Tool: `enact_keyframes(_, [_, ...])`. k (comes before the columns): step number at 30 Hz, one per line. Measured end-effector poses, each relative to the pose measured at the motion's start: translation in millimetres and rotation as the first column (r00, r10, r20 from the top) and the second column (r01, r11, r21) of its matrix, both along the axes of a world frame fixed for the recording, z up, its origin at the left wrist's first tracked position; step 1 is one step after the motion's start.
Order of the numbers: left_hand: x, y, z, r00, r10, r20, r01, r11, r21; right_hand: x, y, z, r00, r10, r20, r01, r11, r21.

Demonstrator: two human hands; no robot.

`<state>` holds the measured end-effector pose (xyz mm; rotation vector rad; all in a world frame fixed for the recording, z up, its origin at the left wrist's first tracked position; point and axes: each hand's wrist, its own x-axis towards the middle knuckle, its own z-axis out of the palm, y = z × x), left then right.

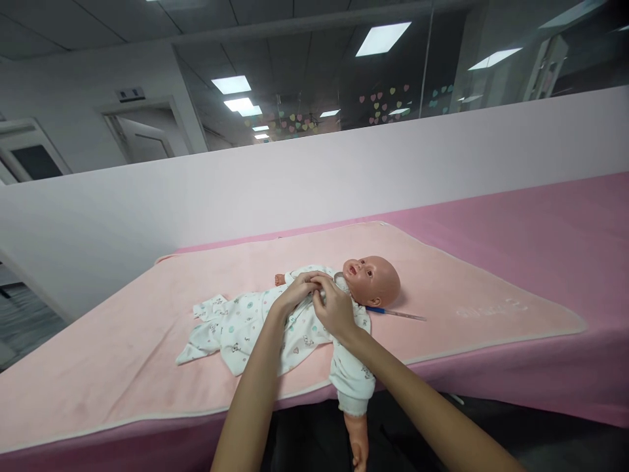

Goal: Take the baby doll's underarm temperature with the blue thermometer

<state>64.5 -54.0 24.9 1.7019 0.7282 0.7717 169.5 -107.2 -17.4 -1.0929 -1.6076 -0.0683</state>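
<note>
- Nearest us, both bare forearms rise from the bottom edge, which cuts them off, and slant inward to meet over the chest of the doll (304,339).
- One doll arm hangs over the tabletop's front edge, its hand down at the bottom of our view; what lies in the dark beneath is hard to make out.
- Our left hand (296,293) and right hand (337,311) touch, wrists bent, fingers curled together just below the collar; with the fingertips hidden, we cannot tell whether they pinch cloth.
- The doll lies on its back, bald head to our right, in a loose white suit (246,321) with small prints, its legs limp.
- Beside its neck, a blue-ended stick (403,314) pokes out, partly hidden.
- Under it all we see a peach blanket (137,328), its pale lettering unreadable, on the pink-covered tabletop (521,226).
- Behind stand a white partition (295,190) and dark glass (314,78) with reflections.
</note>
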Motion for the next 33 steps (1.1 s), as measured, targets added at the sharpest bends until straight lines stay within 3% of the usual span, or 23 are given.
enact_keyframes(4, [0.4, 1.9, -2.2, 0.998, 0.048, 0.030, -0.046, 0.997, -0.054, -9.0, 4.7, -0.6, 0.995, -0.071, -0.068, 0.069, 0.997, -0.033])
enact_keyframes(10, [-15.2, -2.6, 4.4, 0.994, -0.088, 0.057, 0.095, 0.985, -0.143, -3.6, 2.0, -8.4, 0.997, -0.060, -0.055, 0.063, 0.997, 0.050])
enact_keyframes(16, [-39.5, -10.8, 7.4, 0.993, -0.118, -0.021, 0.118, 0.993, -0.020, -1.2, 0.3, -10.6, 1.000, 0.015, 0.008, -0.015, 1.000, 0.026])
enact_keyframes(24, [-38.1, -23.2, 13.0, 0.955, -0.032, -0.294, 0.063, 0.993, 0.098, -0.5, -2.5, -9.0, 0.997, 0.010, 0.071, -0.009, 1.000, -0.014])
enact_keyframes(33, [-43.0, -15.0, 8.3, 0.984, -0.008, -0.179, 0.006, 1.000, -0.013, -2.8, -5.3, -4.4, 0.988, -0.088, 0.129, 0.090, 0.996, -0.009])
